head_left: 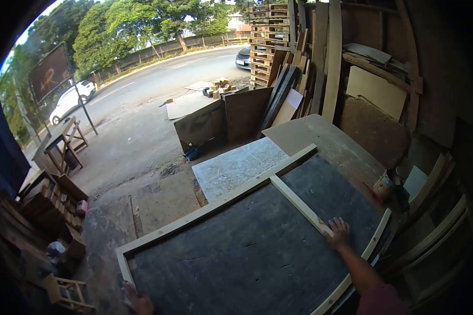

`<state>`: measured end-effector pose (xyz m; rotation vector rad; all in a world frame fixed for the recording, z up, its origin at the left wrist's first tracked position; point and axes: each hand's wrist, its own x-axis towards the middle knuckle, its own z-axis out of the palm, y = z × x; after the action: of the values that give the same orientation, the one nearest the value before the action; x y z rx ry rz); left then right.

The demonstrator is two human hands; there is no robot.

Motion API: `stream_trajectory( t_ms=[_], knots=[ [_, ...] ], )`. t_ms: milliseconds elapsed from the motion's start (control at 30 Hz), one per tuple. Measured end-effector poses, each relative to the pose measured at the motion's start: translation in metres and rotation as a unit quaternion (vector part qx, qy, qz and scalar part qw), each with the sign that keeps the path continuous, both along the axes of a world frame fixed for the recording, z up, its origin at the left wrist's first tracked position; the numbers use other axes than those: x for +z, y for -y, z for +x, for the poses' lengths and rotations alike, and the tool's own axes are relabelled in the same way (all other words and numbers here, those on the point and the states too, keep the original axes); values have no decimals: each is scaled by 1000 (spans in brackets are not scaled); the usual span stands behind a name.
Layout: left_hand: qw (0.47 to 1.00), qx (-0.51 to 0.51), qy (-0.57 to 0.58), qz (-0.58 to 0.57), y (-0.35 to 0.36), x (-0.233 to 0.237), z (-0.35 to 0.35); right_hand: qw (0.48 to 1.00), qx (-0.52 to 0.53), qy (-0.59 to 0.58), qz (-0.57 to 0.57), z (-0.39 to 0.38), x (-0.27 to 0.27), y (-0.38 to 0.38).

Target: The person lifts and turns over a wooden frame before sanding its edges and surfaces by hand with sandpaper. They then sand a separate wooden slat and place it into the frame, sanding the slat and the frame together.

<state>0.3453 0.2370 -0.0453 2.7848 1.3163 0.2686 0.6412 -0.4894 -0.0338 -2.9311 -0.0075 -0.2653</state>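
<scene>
Frame (215,200), pale wood: flat on the dark counter (220,252), long rail on the far side, short rail at left, crosspiece (298,203) running inward from the far rail. No rail visible across the right end.

Right hand (339,229): fingers spread, not closed into a fist, laid at the crosspiece beside its near stretch; how hard it presses cannot be told. Left hand (138,302): at the short left rail, low in view; too dim and cut off to say whether it clamps the wood. Hands well apart.

Fault, likeliest: racking out of square. Cause: the right end looks unbraced, so a push on one rail could swing the others.

Fault: crosspiece skewed or pulled from its far joint. Cause: sideways load from the right hand, with no hand at that joint.

Fault: frame sliding. Cause: the dark top looks fairly smooth, and the far rail lies along its edge, next to the grey sheet (240,167).

Fault: splinters or a pinch. Cause: bare skin on wood.

Fault, lesser: can (383,185) knocked over. Cause: it stands near the right end, within reach of a swung rail.
</scene>
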Motion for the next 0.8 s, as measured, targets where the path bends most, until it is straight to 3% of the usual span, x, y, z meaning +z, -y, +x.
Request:
stream_trajectory(
  t_ms=[33,100,167,200,267,300,367,400,433,467,500,567,633,733,767,800],
  knots=[
    [994,-61,86,-15,-47,-21,24,1000,-1,1,0,-1,1,-1],
    [991,-31,76,-105,-104,-3,95,1000,-8,-8,3,-1,3,-4],
    [979,-42,152,-128,-149,-13,145,1000,-11,-4,-2,1,8,-6],
    [978,-50,153,-130,-137,-1,151,1000,-10,-14,-8,-4,8,-6],
    [997,2,28,-77,-66,58,131,1000,-11,-4,-7,-3,-3,3],
    [992,-20,73,-99,-48,59,106,1000,-6,9,4,-1,-2,0],
    [985,-46,122,-116,-43,10,50,1000,-9,5,7,1,2,-2],
    [982,-102,140,70,-47,-18,26,1000,-9,-5,7,-3,4,-3],
    [982,-107,139,70,-25,0,26,1000,-14,-6,8,-4,-1,0],
    [995,-47,88,30,-18,8,34,1000,-13,-1,3,-1,-6,2],
    [999,16,35,-11,-17,9,36,1000,-8,2,-2,1,-6,2],
    [995,-56,77,-25,-93,-23,79,1000,-9,0,-1,1,-1,3],
    [989,-20,105,-107,-140,-9,135,1000,-11,-9,9,-4,-2,-5],
    [987,12,85,-132,-121,18,147,1000,-17,-15,-7,-2,1,0],
    [999,-32,7,-23,-127,-11,130,1000,-18,-12,-6,-2,-2,0],
    [995,-46,64,-54,-113,-15,102,1000,-19,-8,-4,-1,-4,0]
  ],
)
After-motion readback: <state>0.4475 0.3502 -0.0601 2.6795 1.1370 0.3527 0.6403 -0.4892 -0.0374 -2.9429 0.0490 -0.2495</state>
